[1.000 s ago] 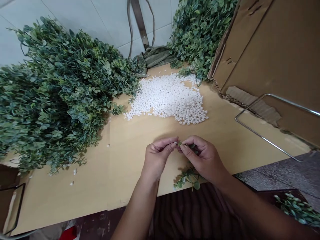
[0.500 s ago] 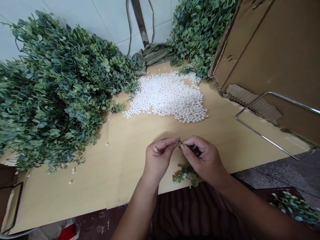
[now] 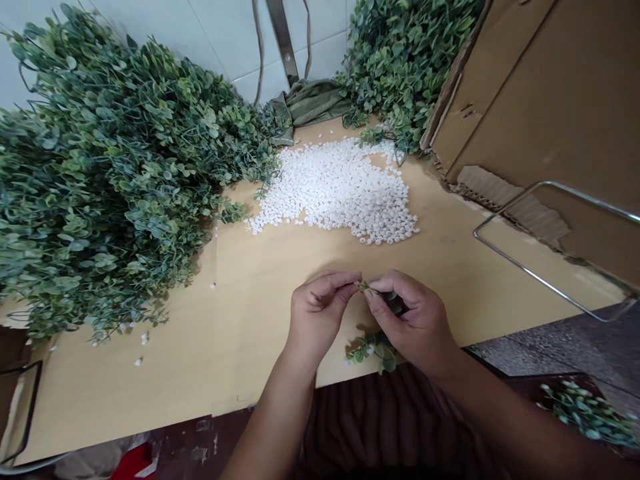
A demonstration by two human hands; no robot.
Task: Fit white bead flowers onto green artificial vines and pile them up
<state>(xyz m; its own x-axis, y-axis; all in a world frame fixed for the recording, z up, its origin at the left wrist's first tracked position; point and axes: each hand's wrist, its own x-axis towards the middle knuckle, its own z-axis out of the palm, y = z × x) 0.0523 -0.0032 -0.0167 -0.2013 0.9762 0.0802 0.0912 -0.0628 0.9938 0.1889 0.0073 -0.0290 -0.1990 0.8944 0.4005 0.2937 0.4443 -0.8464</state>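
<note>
Near the front edge of the table, my left hand [image 3: 320, 313] and my right hand [image 3: 413, 317] meet fingertip to fingertip. Between thumb and forefinger my right hand pinches a sprig of artificial leaves [image 3: 365, 285], its stem end pointing left. Thumb and fingers of my left hand are pressed together at the tip of that stem; whether a small bead sits inside them is hidden. Below my right hand, the leafy lower part of a sprig [image 3: 385, 353] with pale bead tips hangs over the table edge. Beyond my hands lies a spread of small white beads [image 3: 340, 187].
A large heap of artificial greenery [image 3: 115, 173] covers the left side, and another bunch [image 3: 405, 67] stands at the back right. A cardboard box [image 3: 545, 100] and a bent metal wire frame [image 3: 530, 267] border the right. Finished-looking bead-tipped sprigs [image 3: 590, 413] lie lower right.
The view has shifted slightly. My right hand has moved a little to the right, and a bit more of the stem shows between my fingertips.
</note>
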